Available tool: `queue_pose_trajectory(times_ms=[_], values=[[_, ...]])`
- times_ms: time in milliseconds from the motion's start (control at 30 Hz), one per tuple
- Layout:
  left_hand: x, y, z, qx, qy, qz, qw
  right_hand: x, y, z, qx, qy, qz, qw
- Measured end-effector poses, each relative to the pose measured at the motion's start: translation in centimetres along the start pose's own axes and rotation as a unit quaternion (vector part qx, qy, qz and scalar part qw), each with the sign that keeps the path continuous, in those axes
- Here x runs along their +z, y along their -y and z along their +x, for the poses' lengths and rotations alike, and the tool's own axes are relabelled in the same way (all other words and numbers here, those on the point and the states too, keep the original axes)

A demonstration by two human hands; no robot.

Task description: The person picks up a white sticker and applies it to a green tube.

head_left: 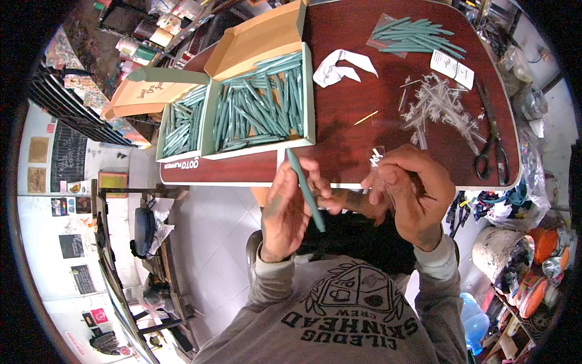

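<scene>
A slim teal pen [305,189] slants across my left hand [280,213], held by its thumb and fingers. My right hand [419,191] is to the right of it, its thumb and index finger pinching a small clear strip [376,159] with white print. The pen and the strip are apart. Ahead and to the left on the table are an open pale green box [308,91] and a smaller one [161,136], both filled with similar teal pens. Beyond my right hand lies a tangled heap of clear plastic strips [445,112].
On the dark red table [339,136] are black scissors [498,151], a thin yellow stick [366,117], a crumpled white paper [342,65], a white card [452,69] and more teal pens [418,36] on a clear bag. A cluttered shelf stands at the right.
</scene>
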State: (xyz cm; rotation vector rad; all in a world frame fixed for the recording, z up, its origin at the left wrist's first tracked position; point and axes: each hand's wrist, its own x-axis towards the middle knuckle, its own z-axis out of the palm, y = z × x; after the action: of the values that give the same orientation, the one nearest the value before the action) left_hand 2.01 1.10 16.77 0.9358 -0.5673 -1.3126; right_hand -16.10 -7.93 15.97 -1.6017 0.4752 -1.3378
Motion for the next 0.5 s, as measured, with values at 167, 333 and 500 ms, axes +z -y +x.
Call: queue_pose_trajectory(times_ms=[167, 333, 500], values=[[-3.5, 5.4, -4.1, -0.029, 0.05, 0.346, 0.936, 0.3, -0.5, 0.2, 0.066, -0.06, 0.099, 0.991], [-8.0, 8.8, -11.0, -0.145, 0.172, 0.58, 0.783, -0.4, -1.1, 0.4, 0.081, -0.052, 0.082, 0.992], [-8.0, 6.9, -12.4, -0.146, 0.204, 0.505, 0.826, -0.5, -1.5, 0.1, 0.068, -0.053, 0.078, 0.993]])
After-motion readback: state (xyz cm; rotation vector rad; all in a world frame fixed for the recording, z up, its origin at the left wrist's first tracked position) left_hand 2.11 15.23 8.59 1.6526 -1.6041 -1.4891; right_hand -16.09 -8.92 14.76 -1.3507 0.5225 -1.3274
